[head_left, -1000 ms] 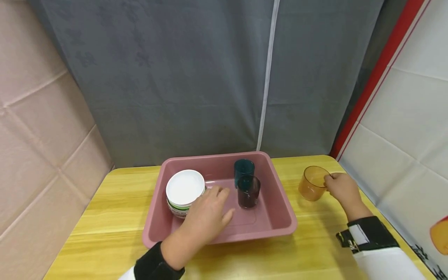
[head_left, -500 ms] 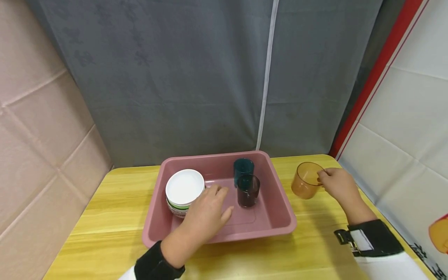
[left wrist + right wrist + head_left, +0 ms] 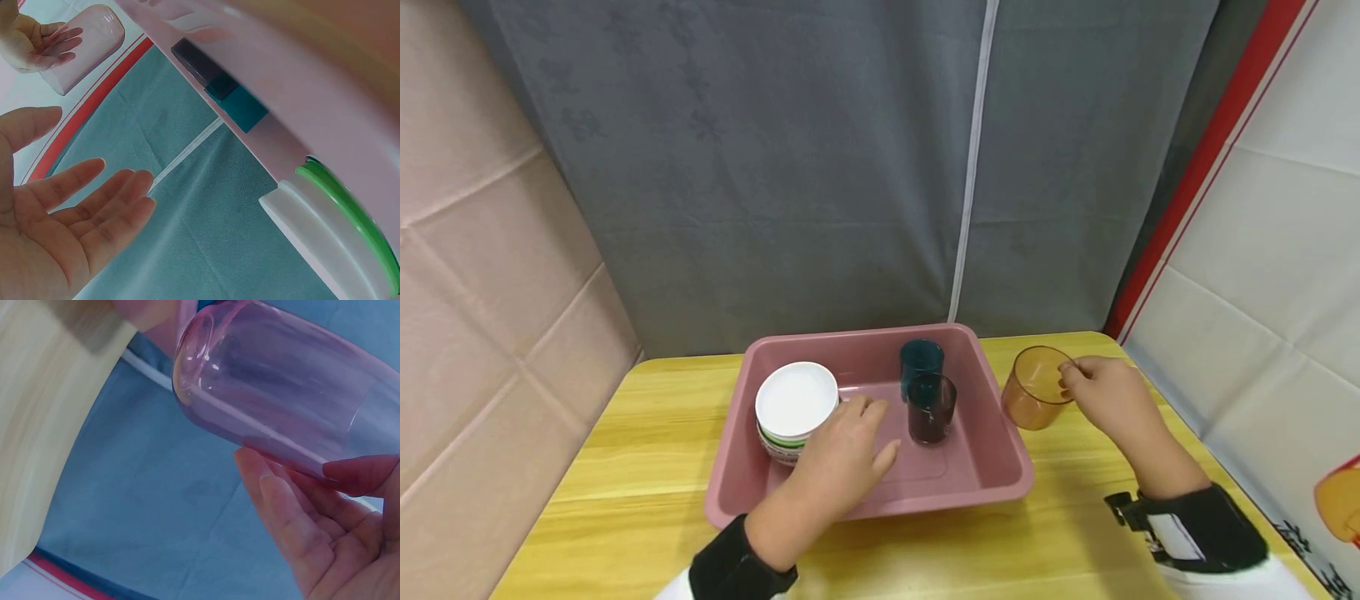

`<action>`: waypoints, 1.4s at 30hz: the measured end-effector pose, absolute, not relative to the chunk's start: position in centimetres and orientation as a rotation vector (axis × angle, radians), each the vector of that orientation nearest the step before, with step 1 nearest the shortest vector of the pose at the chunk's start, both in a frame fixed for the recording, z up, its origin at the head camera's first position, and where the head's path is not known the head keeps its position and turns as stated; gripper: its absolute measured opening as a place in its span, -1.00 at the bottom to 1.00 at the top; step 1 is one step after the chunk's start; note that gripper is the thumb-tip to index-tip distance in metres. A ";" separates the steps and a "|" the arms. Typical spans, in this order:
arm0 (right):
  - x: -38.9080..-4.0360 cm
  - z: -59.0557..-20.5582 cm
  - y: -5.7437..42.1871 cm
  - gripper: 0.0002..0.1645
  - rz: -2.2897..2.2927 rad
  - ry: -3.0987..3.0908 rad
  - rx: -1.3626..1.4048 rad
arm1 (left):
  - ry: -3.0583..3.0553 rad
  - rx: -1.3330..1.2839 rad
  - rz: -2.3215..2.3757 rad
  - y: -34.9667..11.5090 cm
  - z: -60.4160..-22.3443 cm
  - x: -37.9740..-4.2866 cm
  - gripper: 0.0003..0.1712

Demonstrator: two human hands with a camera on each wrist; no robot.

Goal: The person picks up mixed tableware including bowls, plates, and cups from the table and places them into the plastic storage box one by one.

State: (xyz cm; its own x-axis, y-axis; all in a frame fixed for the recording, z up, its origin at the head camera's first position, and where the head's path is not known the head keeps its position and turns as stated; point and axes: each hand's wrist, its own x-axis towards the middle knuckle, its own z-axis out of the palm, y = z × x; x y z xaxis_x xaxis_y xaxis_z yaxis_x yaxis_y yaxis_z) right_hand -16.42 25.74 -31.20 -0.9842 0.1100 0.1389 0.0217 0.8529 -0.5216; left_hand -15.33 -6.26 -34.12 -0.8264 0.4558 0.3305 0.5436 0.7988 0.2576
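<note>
My right hand [image 3: 1108, 398] pinches the handle of an amber see-through mug [image 3: 1033, 392], held at the right rim of the pink basin [image 3: 880, 510]. In the right wrist view the mug [image 3: 281, 387] looks pinkish, with thumb and fingers at its side. My left hand [image 3: 842, 454] hovers over the basin beside a stack of bowls [image 3: 797, 402], white on top with a green rim below. Its fingers are relaxed and hold nothing, as the left wrist view shows the palm [image 3: 56, 244] bare. Inside the basin stand a teal cup [image 3: 922, 360] and a dark brown cup [image 3: 932, 417].
The basin sits on a yellow wood-grain table [image 3: 647, 450]. A grey curtain [image 3: 790, 183] hangs behind it. Pale cloth walls stand on the left [image 3: 497, 250] and right [image 3: 1285, 275]. An orange patch [image 3: 1341, 500] shows on the right wall.
My right hand has carried the amber mug leftward across the table's right side to the basin's rim. The left hand, the bowls and the two cups have stayed in place.
</note>
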 end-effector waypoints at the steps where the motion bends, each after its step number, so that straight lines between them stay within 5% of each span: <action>1: -16.4 -31.1 25.5 -0.55 0.799 -2.864 -0.093 | -2.739 -0.774 -0.509 -6.2 -34.1 -15.4 -0.50; 42: -14.5 -32.8 16.0 -0.84 0.780 -2.872 0.107 | -2.927 -0.706 -1.291 -3.2 -32.7 -17.1 -0.63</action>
State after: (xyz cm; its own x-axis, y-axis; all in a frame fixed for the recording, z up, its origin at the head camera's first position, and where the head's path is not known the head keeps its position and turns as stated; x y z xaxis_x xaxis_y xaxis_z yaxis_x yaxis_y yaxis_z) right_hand -14.47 15.99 -32.80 -0.9841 -0.0259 0.1757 -0.1113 0.8610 -0.4962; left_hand -17.06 -3.21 -32.68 -0.8985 0.4363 0.0491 0.3305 0.5983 0.7300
